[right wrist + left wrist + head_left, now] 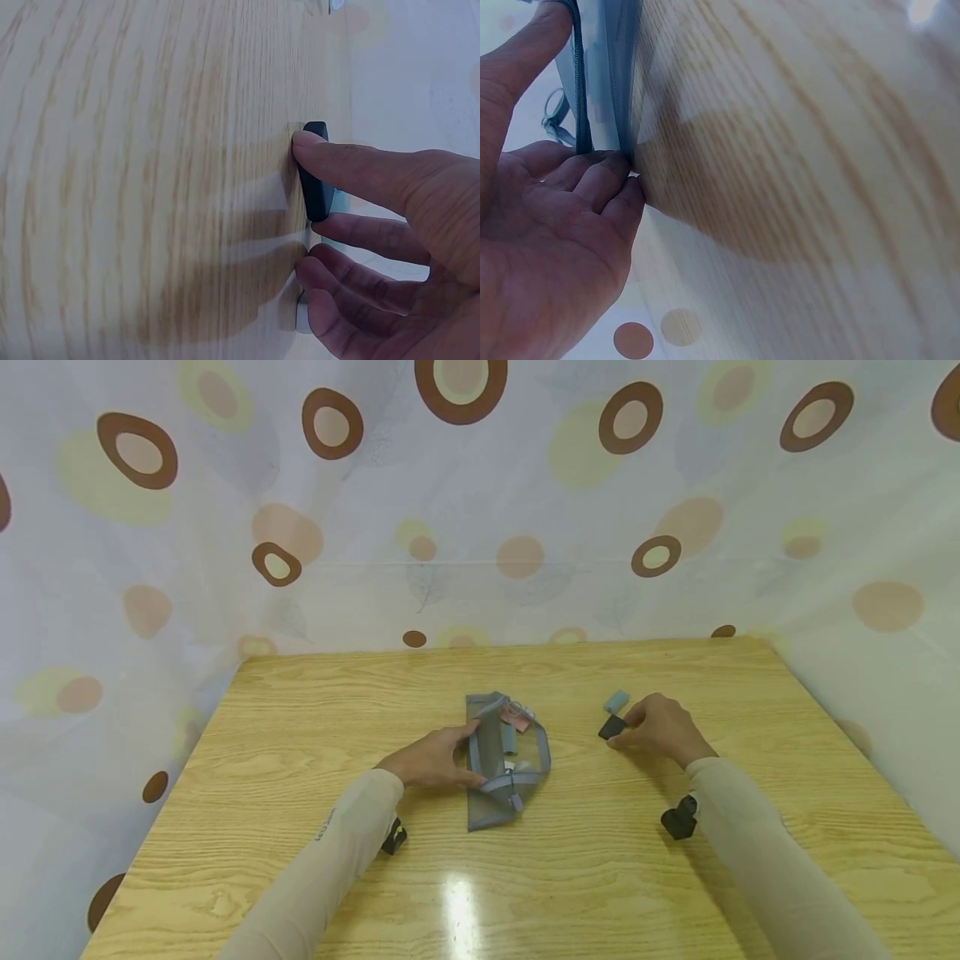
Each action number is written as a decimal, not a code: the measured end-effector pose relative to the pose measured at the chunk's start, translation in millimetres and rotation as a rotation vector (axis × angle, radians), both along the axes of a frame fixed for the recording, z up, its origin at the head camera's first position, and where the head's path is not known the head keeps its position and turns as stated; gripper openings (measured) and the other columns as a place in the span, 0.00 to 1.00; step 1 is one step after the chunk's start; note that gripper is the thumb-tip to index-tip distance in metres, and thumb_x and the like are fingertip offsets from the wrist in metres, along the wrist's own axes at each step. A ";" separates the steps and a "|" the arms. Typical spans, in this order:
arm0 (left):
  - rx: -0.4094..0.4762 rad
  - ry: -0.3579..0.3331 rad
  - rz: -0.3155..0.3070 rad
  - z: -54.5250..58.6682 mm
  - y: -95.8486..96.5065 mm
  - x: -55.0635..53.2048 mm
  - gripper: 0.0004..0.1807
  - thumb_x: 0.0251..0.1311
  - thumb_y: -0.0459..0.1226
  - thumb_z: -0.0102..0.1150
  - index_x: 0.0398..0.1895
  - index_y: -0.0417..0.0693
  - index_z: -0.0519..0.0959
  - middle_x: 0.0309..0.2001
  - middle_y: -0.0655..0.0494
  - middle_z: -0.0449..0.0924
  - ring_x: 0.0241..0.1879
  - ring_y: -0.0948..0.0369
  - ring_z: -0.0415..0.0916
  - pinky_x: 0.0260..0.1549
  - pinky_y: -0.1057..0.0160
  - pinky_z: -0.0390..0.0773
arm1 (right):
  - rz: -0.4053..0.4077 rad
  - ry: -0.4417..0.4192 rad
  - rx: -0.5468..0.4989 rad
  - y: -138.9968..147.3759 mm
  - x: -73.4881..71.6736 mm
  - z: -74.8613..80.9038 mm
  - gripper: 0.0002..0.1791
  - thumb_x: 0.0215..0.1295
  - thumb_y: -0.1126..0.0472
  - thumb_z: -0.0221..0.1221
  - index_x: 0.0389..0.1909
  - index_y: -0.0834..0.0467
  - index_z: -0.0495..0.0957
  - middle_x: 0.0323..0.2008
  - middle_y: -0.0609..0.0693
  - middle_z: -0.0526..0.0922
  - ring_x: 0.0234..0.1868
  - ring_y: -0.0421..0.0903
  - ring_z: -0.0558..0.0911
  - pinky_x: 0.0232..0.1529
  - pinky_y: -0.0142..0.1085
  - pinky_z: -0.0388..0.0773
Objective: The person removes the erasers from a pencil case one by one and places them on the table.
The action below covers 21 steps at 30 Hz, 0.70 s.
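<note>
A grey mesh zip pouch [489, 747] lies on the table with its mouth spread wide. My left hand [435, 758] holds it by the near-side edge, thumb and fingers set apart along the opening. In the left wrist view the fingers [604, 180] curl against the pouch's zipped edge [581, 82]. Inside are a pink piece [516, 719], a grey-blue piece [509, 739] and some whitish bits. To the right, my right hand [660, 729] pinches a small flat black block [612, 727] between thumb and forefinger, at the tabletop. The block [318, 184] appears edge-on in the right wrist view.
A small grey-blue block [617, 701] lies just beyond the black one. A whitish object [302, 313] shows partly behind the right fingers. The wooden table [337, 693] ends at a patterned curtain [465, 585] at the back and sides. Black wrist cameras [679, 818] hang under both forearms.
</note>
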State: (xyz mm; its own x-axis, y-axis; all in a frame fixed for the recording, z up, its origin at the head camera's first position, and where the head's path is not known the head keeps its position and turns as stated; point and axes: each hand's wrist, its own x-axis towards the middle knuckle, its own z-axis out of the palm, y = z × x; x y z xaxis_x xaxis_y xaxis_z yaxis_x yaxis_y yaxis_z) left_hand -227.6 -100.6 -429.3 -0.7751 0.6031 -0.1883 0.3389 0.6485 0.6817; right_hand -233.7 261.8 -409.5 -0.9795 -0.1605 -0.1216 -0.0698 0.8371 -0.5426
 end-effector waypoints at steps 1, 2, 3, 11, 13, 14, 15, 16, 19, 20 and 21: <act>-0.001 -0.001 0.000 0.0 0.0 0.1 0.55 0.51 0.48 0.69 0.74 0.42 0.45 0.72 0.46 0.52 0.71 0.55 0.50 0.68 0.57 0.54 | -0.003 -0.003 -0.001 0.0 0.0 0.1 0.28 0.51 0.50 0.70 0.46 0.69 0.80 0.51 0.66 0.78 0.50 0.64 0.76 0.47 0.56 0.75; -0.002 -0.002 -0.001 0.0 0.0 0.1 0.55 0.51 0.48 0.69 0.74 0.42 0.45 0.72 0.46 0.52 0.71 0.55 0.50 0.68 0.57 0.54 | -0.002 -0.008 -0.005 0.1 0.1 0.4 0.28 0.51 0.50 0.70 0.45 0.68 0.80 0.50 0.66 0.78 0.50 0.64 0.76 0.46 0.56 0.76; -0.003 -0.004 0.000 0.1 0.0 0.3 0.55 0.51 0.48 0.69 0.74 0.42 0.45 0.72 0.46 0.51 0.71 0.55 0.50 0.68 0.57 0.54 | -0.001 -0.011 -0.008 0.0 0.2 0.7 0.27 0.51 0.51 0.70 0.45 0.68 0.81 0.50 0.65 0.78 0.49 0.63 0.76 0.46 0.55 0.76; 0.007 -0.008 0.000 0.5 -0.2 0.6 0.55 0.51 0.48 0.69 0.74 0.42 0.45 0.72 0.46 0.51 0.71 0.55 0.49 0.68 0.57 0.54 | 0.014 -0.019 -0.020 -0.2 0.1 0.4 0.25 0.52 0.52 0.69 0.43 0.67 0.82 0.49 0.65 0.79 0.48 0.62 0.77 0.45 0.55 0.76; 0.006 -0.006 0.000 0.4 -0.3 0.4 0.55 0.51 0.48 0.69 0.74 0.42 0.45 0.72 0.46 0.51 0.71 0.55 0.49 0.68 0.57 0.54 | 0.010 -0.018 -0.019 -0.2 0.1 -0.2 0.26 0.52 0.51 0.69 0.45 0.68 0.81 0.51 0.66 0.78 0.50 0.63 0.76 0.46 0.56 0.75; 0.005 -0.005 0.000 0.4 -0.3 0.3 0.55 0.51 0.48 0.69 0.74 0.42 0.45 0.72 0.46 0.51 0.71 0.55 0.49 0.68 0.58 0.54 | 0.011 -0.015 -0.017 -0.3 0.3 -0.2 0.27 0.52 0.51 0.69 0.45 0.68 0.81 0.51 0.66 0.77 0.50 0.64 0.75 0.46 0.56 0.75; 0.004 -0.005 0.000 0.3 -0.3 0.2 0.55 0.51 0.48 0.69 0.74 0.42 0.45 0.72 0.47 0.51 0.71 0.55 0.49 0.68 0.58 0.54 | 0.010 -0.016 -0.017 -0.5 0.5 -0.3 0.27 0.52 0.51 0.69 0.45 0.68 0.81 0.51 0.66 0.77 0.50 0.64 0.75 0.46 0.56 0.75; 0.003 -0.004 0.000 0.1 -0.3 0.2 0.55 0.51 0.49 0.69 0.74 0.42 0.45 0.72 0.47 0.51 0.71 0.55 0.49 0.68 0.58 0.54 | 0.011 -0.016 -0.016 -0.8 0.8 -0.1 0.27 0.52 0.51 0.69 0.45 0.68 0.81 0.51 0.66 0.77 0.50 0.64 0.75 0.46 0.56 0.75; 0.002 -0.001 0.000 -0.2 -0.4 0.4 0.55 0.51 0.49 0.69 0.74 0.42 0.45 0.72 0.47 0.51 0.71 0.56 0.49 0.68 0.58 0.54 | 0.008 -0.015 -0.013 -1.1 1.2 -0.2 0.26 0.52 0.51 0.69 0.44 0.67 0.81 0.51 0.66 0.78 0.50 0.63 0.76 0.46 0.56 0.75; 0.002 0.000 -0.001 -0.2 -0.3 0.4 0.55 0.51 0.48 0.69 0.74 0.42 0.45 0.72 0.47 0.51 0.71 0.56 0.50 0.68 0.58 0.54 | 0.007 -0.016 -0.012 -1.2 1.3 0.0 0.26 0.52 0.51 0.69 0.44 0.67 0.81 0.50 0.66 0.78 0.50 0.63 0.76 0.46 0.56 0.75; 0.002 0.002 -0.002 -0.2 -0.1 0.5 0.55 0.51 0.48 0.69 0.74 0.42 0.45 0.72 0.47 0.51 0.71 0.56 0.50 0.68 0.58 0.54 | 0.007 -0.018 -0.011 -1.5 1.3 0.3 0.25 0.52 0.51 0.69 0.44 0.67 0.82 0.50 0.66 0.78 0.49 0.63 0.76 0.45 0.55 0.75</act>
